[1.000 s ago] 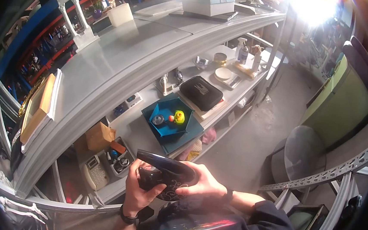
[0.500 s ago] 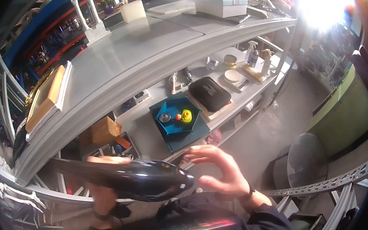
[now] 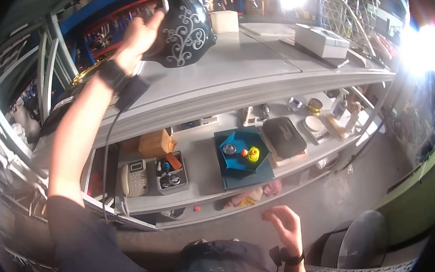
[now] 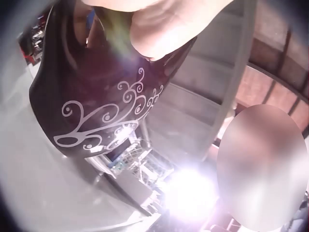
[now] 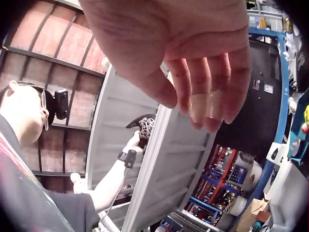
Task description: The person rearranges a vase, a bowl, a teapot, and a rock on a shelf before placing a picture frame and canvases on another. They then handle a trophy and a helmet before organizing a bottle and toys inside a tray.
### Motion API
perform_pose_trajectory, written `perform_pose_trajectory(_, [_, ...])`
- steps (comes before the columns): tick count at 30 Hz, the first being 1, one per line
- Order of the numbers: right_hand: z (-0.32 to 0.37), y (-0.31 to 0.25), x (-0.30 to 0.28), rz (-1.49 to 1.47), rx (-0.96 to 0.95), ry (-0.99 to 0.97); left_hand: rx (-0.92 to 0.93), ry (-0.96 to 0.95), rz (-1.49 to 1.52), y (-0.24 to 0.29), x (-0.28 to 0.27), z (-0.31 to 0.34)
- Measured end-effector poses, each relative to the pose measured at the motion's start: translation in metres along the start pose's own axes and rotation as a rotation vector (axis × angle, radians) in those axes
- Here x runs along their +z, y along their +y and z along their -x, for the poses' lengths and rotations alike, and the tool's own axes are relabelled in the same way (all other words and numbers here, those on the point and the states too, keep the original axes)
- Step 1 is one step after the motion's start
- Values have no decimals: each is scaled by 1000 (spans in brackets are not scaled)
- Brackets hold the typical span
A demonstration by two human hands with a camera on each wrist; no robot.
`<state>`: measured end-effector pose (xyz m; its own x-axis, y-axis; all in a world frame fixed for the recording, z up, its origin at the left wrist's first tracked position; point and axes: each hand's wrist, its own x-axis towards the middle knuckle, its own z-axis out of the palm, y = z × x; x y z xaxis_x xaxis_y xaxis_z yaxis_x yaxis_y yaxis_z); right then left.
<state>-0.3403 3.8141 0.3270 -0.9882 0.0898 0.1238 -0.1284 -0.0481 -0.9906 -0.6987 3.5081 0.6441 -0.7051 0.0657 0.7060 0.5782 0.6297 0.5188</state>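
At the upper left of the head view, my left hand [image 3: 139,37] grips a glossy black vase [image 3: 187,34] with silver scrollwork, its curved neck sweeping to the left. The vase overlaps the top of the grey shelf unit [image 3: 244,61], its base close over that surface. In the left wrist view the thumb [image 4: 159,36] presses on the dark vase [image 4: 91,92] near its cut-out opening. Low in front of the body, my right hand [image 3: 288,227] holds nothing, its fingers loosely bent. Past its fingers, the right wrist view shows the raised vase [image 5: 146,126].
A white box [image 3: 322,41] and a cream block [image 3: 225,21] stand on the top. On the shelf below are a telephone [image 3: 135,179], a grey bin [image 3: 180,184], a teal tray [image 3: 236,163] with a yellow duck [image 3: 252,154], and a black case [image 3: 285,136].
Both hands held the vase in front of the body; the right hand then came off it. The left hand has lifted the vase up and left to the shelf top. The head view has shifted.
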Motion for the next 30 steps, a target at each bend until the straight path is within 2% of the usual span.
perform_pose_trajectory(2, [8, 3, -2, 3, -3, 26, -113, 100, -50, -53, 27, -35])
perform_pose_trajectory(4, [15, 8, -7, 12, 25, 84, -217, 35, 19, -43, 31, -28])
perform_pose_trajectory(7, [25, 18, -14, -18, 53, 133, -214, 36, 84, -35, 40, -21])
perform_pose_trajectory(9, [29, 24, -18, -38, 83, 167, -102, -11, -47, -66, 44, -40])
perform_pose_trajectory(10, [31, 28, -20, -46, 87, 176, -125, -147, 20, -90, 43, -58])
perform_pose_trajectory(12, [34, 33, -19, -52, 108, 190, -205, -151, -22, -134, 48, -90])
perform_pose_trajectory(13, [32, 33, -17, -64, 119, 209, -196, -206, -24, -130, 43, -88])
perform_pose_trajectory(14, [31, 34, -15, -74, 133, 228, -166, -167, -73, -134, 44, -92])
perform_pose_trajectory(16, [28, 45, -14, -67, 163, 224, -301, -295, 42, -104, 35, -76])
perform_pose_trajectory(18, [21, 52, -14, -17, 149, 132, -180, -254, -19, -96, 33, -69])
perform_pose_trajectory(20, [12, 76, -15, -52, 178, 109, -209, -186, -110, -116, 39, -86])
perform_pose_trajectory(22, [-4, 105, -18, -88, 181, 48, -68, -182, -43, -103, 38, -70])
perform_pose_trajectory(23, [-13, 126, -19, -65, 182, 38, -82, -194, -38, -113, 39, -72])
perform_pose_trajectory(25, [-33, 170, -23, -3, 260, 112, -102, 59, -420, -135, 38, -88])
perform_pose_trajectory(26, [-46, 190, -26, 7, 260, 108, -111, 64, -416, -131, 28, -90])
perform_pose_trajectory(28, [-72, 224, -31, 125, 370, 139, -358, -485, -412, -102, -8, -100])
perform_pose_trajectory(29, [-86, 229, -31, 128, 372, 134, -249, -415, -466, -74, -20, -85])
perform_pose_trajectory(30, [-104, 231, -29, 136, 356, 146, 51, -152, 71, 13, -19, 0])
